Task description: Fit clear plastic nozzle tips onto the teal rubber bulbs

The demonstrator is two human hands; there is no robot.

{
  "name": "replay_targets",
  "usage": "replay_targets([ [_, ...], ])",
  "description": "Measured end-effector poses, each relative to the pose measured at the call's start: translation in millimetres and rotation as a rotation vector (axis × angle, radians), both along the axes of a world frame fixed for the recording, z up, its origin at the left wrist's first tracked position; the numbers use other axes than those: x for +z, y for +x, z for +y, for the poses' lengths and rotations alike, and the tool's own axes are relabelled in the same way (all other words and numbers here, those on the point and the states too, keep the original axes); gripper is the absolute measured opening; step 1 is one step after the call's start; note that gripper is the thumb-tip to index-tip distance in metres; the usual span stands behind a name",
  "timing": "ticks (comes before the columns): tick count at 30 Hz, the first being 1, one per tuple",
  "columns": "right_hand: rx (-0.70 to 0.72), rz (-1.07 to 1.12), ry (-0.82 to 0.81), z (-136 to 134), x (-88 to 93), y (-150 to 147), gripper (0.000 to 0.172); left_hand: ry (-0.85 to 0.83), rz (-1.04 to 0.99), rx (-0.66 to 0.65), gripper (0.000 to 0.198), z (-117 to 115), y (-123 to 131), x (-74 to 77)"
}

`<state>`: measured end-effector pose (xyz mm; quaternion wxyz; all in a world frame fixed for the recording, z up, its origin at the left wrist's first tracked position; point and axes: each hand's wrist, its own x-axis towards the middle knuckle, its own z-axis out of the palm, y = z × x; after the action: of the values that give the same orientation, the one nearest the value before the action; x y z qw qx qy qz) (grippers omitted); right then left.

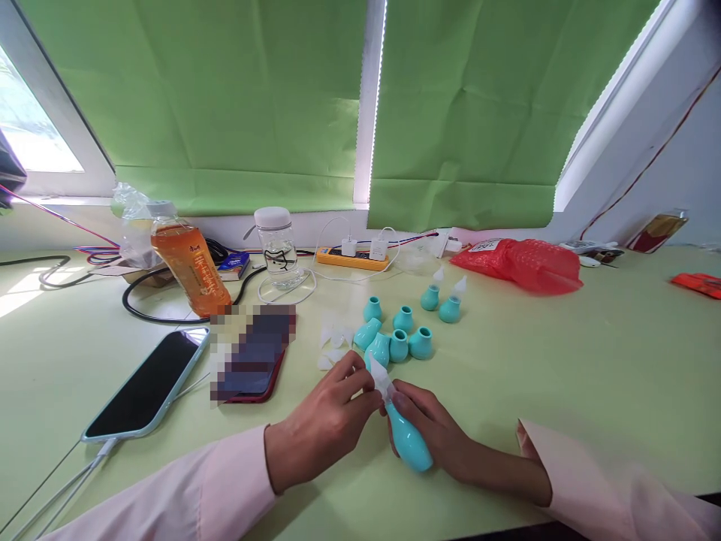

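Right fingers (pixel 408 408) grip a teal bulb (pixel 411 443). Left fingers (pixel 366 403) apparently pinch its translucent nozzle (pixel 379 373), contact partly hidden.

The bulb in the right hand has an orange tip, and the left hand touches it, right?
The tip is whitish, not orange, as the head view shows. The bulb is in the right hand, and the left hand touches the tip.

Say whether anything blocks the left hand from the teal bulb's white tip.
Nothing visible does: the left hand touches the white tip, and the right hand holds the teal bulb. The other bulbs are farther off.
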<state>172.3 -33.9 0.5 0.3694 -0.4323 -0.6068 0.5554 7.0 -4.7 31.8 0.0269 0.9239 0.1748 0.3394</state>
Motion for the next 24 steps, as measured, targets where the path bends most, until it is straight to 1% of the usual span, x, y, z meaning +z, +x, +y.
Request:
replay_targets([
  [5, -0.013, -0.080, 0.033, -1, 6.6, 1, 0.034, 0.008, -0.016, -0.016, 0.014, 1, -1, -3.0],
  [9, -0.054, -0.170, 0.089, -2, 8.7, 1, 0.035, 0.071, 0.018, 0.042, 0.011, -1, -1, -8.2],
  [12, -0.089, -0.202, 0.095, -3, 6.9, 3, 0.035, 0.095, -0.027, 0.060, 0.009, -3, 3, -9.3],
  [14, -0.112, -0.192, 0.088, -3, 5.5, 5, 0.035, 0.069, -0.085, 0.053, 0.009, -4, 5, -7.3],
  [16, -0.100, -0.141, 0.069, -1, 5.0, 6, 0.034, -0.003, -0.149, 0.044, 0.008, -4, 7, -4.2],
  [19, -0.011, 0.000, -0.004, 2, 5.7, 6, 0.033, -0.181, -0.213, 0.038, 0.008, -4, 6, 0.3],
  [22, 0.069, 0.153, -0.119, 7, 4.9, 7, 0.034, -0.421, -0.236, 0.041, 0.007, -1, 2, 4.8],
  [24, 0.108, 0.217, -0.174, 9, 3.2, 8, 0.035, -0.646, -0.247, 0.026, 0.006, 3, -1, 8.8],
])
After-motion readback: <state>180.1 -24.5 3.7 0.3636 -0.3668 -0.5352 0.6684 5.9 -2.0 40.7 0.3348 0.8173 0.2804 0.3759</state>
